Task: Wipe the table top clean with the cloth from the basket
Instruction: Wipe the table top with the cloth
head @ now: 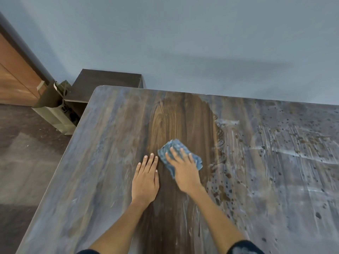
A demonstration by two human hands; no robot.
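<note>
The worktop (110, 162) is dusty grey, with a dark clean strip down its middle. My left hand (145, 182) lies flat there, fingers straight, holding nothing. Just beside it, my right hand (184, 171) presses the cloth (170, 147) down, fingers spread.

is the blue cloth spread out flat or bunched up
Bunched up: the cloth sits as a crumpled wad under the right hand, pressed to the table top.

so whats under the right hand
A crumpled blue cloth, pressed flat on the table top by the right hand. Its edges stick out around the fingers; its middle and the wood beneath are covered.
</note>
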